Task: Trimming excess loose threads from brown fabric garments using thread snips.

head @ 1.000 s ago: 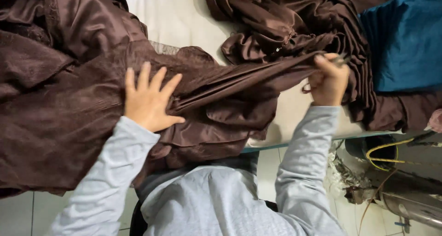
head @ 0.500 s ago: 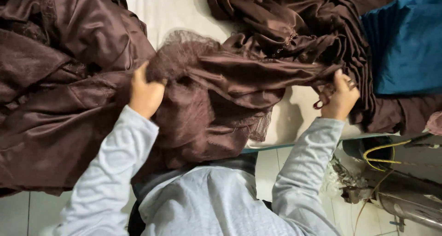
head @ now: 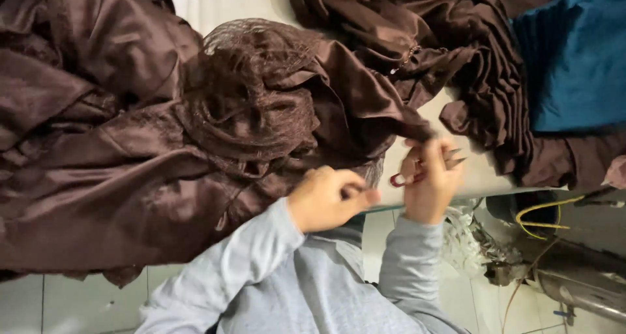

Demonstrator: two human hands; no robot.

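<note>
Two hands, both now pulled in close at the near table edge. My left hand (head: 329, 197) is curled shut, fingers pinching a fold of the brown satin fabric (head: 98, 177) near its lower hem; a second ago that hand was spread flat on the cloth further left, then it bunched the material up. My right hand (head: 430, 184) is closed around small thread snips (head: 424, 168) with a reddish handle loop, blades pointing right, slightly blurred. It has come down and left from where it was pulling the cloth taut, so the stretched span between the hands is gone and the gap is short. My read: spreading is done, I'm at a close-up trim on the seam or edge pinched between the hands. Outward: a brown mesh netting layer (head: 251, 86) has flipped up into a mound over the satin, just above my left hand; it wasn't exposed before. More dark brown pleated cloth (head: 456, 54) is heaped at upper right, touching a blue fabric (head: 574, 60) at the far right. White table top (head: 228, 1) shows between the piles. Containers: none visible, nothing binned; all cloth lies loose on the table. Below the right edge, a machine frame with a yellow cable (head: 541, 217).
</note>
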